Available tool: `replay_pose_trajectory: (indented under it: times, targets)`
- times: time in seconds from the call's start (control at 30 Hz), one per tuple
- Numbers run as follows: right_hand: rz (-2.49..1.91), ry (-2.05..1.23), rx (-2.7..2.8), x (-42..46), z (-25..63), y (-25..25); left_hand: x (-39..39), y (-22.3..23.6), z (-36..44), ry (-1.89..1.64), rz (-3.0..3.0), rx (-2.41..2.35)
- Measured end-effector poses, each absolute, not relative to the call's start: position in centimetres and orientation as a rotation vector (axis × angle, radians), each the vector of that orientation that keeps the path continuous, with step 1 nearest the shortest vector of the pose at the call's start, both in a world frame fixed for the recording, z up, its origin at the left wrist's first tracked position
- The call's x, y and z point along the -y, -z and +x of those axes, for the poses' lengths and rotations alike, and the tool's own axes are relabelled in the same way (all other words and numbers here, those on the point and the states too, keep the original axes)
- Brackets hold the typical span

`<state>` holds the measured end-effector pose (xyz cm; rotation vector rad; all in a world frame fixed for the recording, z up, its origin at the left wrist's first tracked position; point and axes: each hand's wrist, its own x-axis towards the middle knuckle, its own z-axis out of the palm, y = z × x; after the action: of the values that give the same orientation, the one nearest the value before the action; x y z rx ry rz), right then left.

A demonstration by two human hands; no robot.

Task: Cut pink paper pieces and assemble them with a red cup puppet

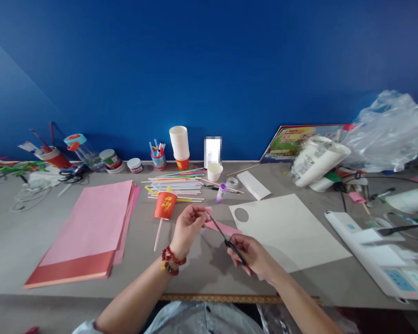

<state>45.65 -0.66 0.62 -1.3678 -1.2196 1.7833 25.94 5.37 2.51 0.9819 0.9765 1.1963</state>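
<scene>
My right hand (251, 255) is closed around the dark handles of a pair of scissors (218, 226), whose blades point up and left. At the blade tips, my left hand (189, 226) pinches a small end of pink paper. A pink paper strip (230, 229) runs right from there behind the blades; whether it joins the pinched end I cannot tell. Just left of my left hand lies a red paper cup (166, 205) with gold characters, with a pale pink straw (158, 235) sticking out toward me. Beyond my hands stands a purple glue stick (221, 192).
Pink and red paper sheets (90, 222) lie at left. A white sheet with a round hole (292, 236) is at right, beside a power strip (372, 257). Straws (174, 186), a white cup (215, 172), a tape roll (232, 182) and stacked cups (179, 144) sit toward the blue wall.
</scene>
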Motion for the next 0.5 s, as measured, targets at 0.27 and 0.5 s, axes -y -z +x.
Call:
replay_pose_trajectory:
  times: [0.27,0.5]
  targets:
    - [-1.368,-1.746,1.260,0.4,45.7,0.0,-5.5,-2.3,25.9,-1.180,1.000,-0.956]
    - [-1.361,-1.714,1.303,0.4,46.1,0.5,-5.5,-2.1,26.0,-1.169,0.998,-0.947]
